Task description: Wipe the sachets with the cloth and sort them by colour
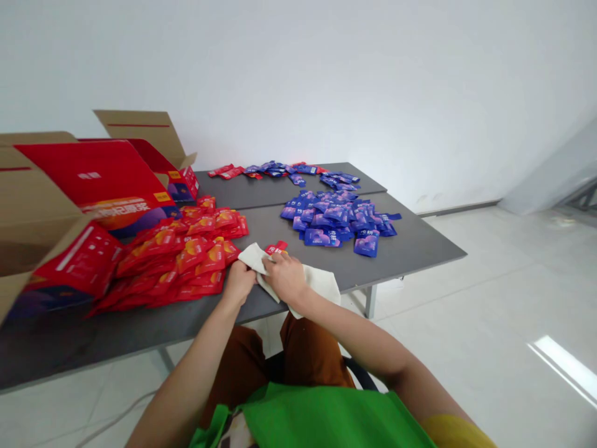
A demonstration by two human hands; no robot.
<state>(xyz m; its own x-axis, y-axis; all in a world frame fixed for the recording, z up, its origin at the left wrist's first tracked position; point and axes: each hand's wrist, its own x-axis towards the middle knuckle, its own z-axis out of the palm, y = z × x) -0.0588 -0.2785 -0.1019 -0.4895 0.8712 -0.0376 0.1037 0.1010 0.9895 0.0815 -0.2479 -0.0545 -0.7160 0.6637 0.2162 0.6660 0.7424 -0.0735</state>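
And it's the left hand (240, 281) pinching the white cloth (323, 284) at one end, right hand (285, 278) clutching its middle, over the counter's (420, 246) front edge, between red sachets (186, 255) and blue sachets (336, 214)!

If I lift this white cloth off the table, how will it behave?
The white cloth will probably flop: it creases between the left hand and right hand and droops past the near edge of the table. It looks thin, so likely light. Its soft folds make breaking or rolling unlikely.
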